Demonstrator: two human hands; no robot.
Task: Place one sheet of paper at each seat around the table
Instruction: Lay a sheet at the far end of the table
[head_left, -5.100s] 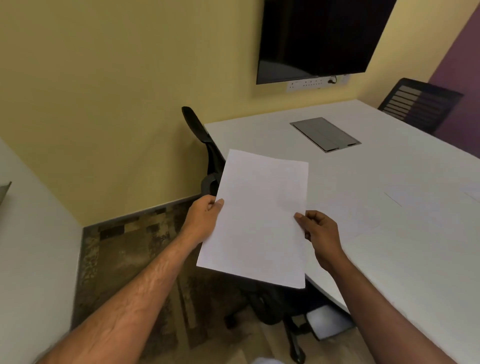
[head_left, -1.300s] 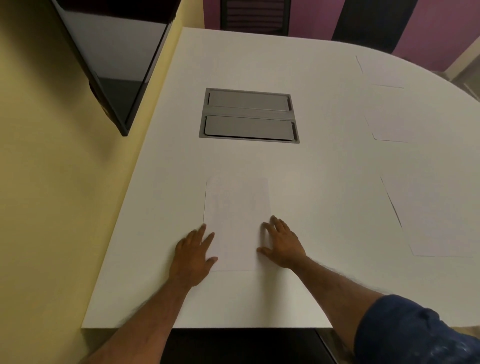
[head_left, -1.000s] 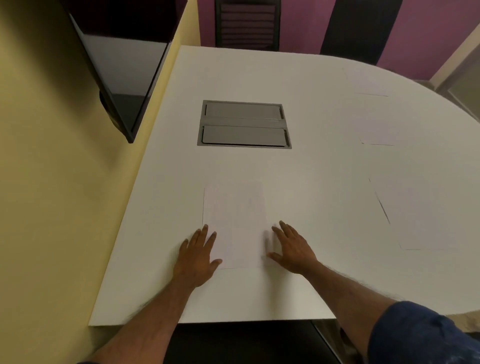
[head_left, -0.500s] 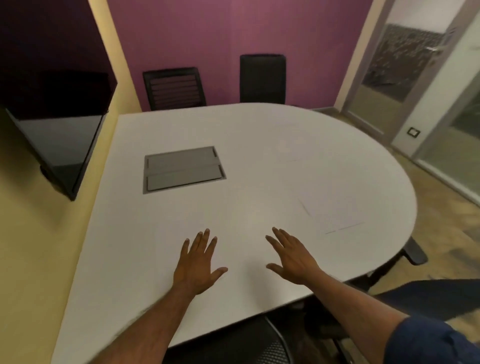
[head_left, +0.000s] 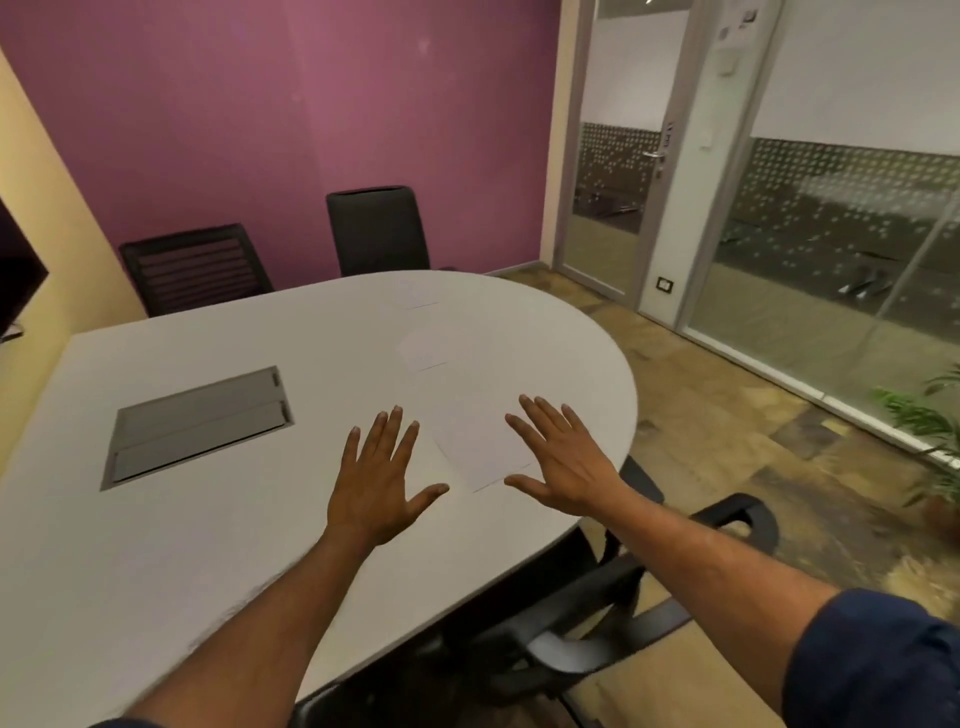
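White rounded table (head_left: 218, 530) carried three white paper sheets: nearest (head_left: 480, 441) by right curved edge, between left hand (head_left: 376, 483) and right hand (head_left: 563, 467); both grips spread apart, empty.

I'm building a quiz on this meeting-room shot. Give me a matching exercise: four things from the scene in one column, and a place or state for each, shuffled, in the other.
Things:
1. left hand
2. nearest sheet of paper
3. grey cable hatch
4. slatted black chair

Places or states:
A. set flush into the tabletop, lids shut
B. lying flat between the two hands
C. open, fingers spread, holding nothing
D. at the table's far side, against the purple wall

Pairs: 1-C, 2-B, 3-A, 4-D
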